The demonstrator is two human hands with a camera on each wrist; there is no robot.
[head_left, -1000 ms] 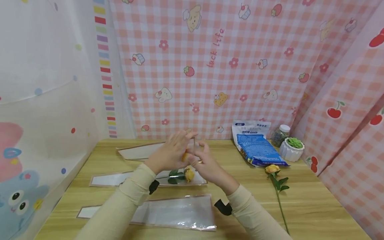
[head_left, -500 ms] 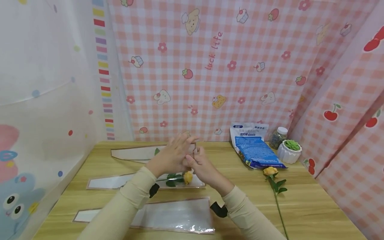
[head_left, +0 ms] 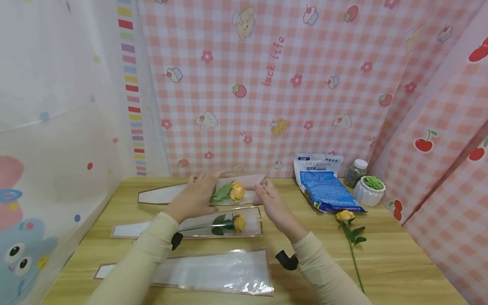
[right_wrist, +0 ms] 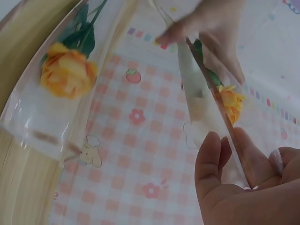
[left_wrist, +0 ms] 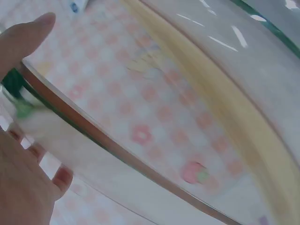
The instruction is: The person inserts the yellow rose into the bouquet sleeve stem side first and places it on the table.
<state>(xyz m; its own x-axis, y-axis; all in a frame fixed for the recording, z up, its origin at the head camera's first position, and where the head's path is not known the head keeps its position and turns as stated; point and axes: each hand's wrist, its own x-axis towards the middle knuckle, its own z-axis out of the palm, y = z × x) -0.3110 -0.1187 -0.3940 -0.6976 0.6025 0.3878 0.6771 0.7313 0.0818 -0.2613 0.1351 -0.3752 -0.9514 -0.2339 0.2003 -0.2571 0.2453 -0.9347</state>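
Note:
A clear flower sleeve (head_left: pixel 162 195) with a brown border lies farthest back, its wide end tilted up, with a yellow rose (head_left: pixel 237 192) and green leaves inside. My left hand (head_left: pixel 194 196) holds this sleeve around the stem part. In the left wrist view its thumb stands apart, and fingertips (left_wrist: pixel 63 178) curl at the film's edge. At the wide end, my right hand (head_left: pixel 275 207) pinches the film between thumb and fingers, just beyond the bloom. Nearer lies a second sleeve (head_left: pixel 253 228) holding another yellow rose (head_left: pixel 239 223).
A third sleeve (head_left: pixel 217 271), without a flower, lies nearest. On the right is a loose yellow rose (head_left: pixel 345 216) with a long stem. Behind it stand a blue and white bag (head_left: pixel 324 186), a lidded jar (head_left: pixel 354 173) and a potted succulent (head_left: pixel 370 190). A checked curtain hangs behind the table.
My hands have drawn apart: the left moved left along the sleeve, the right slightly right to its wide end. The rose in the far sleeve, hidden behind the hands before, now shows.

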